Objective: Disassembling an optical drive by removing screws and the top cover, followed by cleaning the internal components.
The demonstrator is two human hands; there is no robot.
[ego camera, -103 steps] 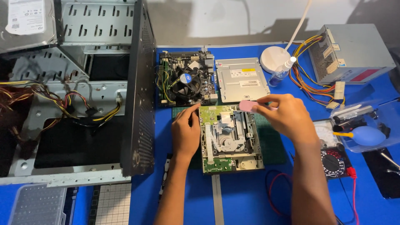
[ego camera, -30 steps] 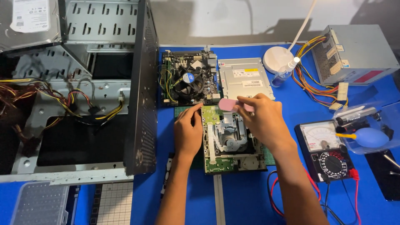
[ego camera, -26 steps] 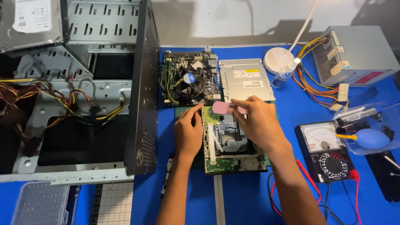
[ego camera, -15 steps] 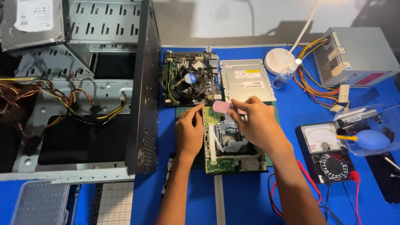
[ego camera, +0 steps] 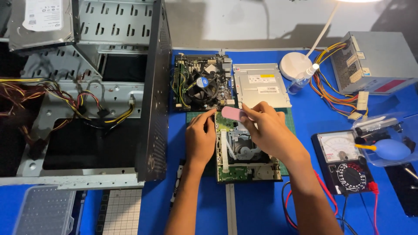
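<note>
Item: opened optical drive mechanism [ego camera: 244,152], green circuit board and grey laser sled exposed, lying flat on a green mat [ego camera: 289,126] at the middle of the blue surface [ego camera: 257,209]. Left hand [ego camera: 200,139]: laid along the drive's left edge, fingers bent and resting on the board's upper left corner, steadying it; it grips nothing as such. Right hand [ego camera: 267,130]: pinched on a small pink eraser-like block [ego camera: 234,113], held by one end between thumb and fingertips, its free end poised at the drive's top edge near the left hand's fingertips. Change noted: over the last few seconds the block has travelled leftward across the top of the drive, from the right side to the left corner, the right hand following; in the last half second it has barely shifted. The left hand has kept its place throughout. Judgement: the rubbing or wiping pass along the board's upper edge appears to have reached its left end; contact between block and board cannot be told from this view. Surroundings: motherboard with black fan [ego camera: 202,87] just above the drive; silver drive cover [ego camera: 261,85] beside it; open computer case [ego camera: 87,95] at left; analogue multimeter [ego camera: 344,163] at right; blue air blower [ego camera: 392,149] in a clear tray; power supply [ego camera: 379,61] with loose cables at upper right.
</note>
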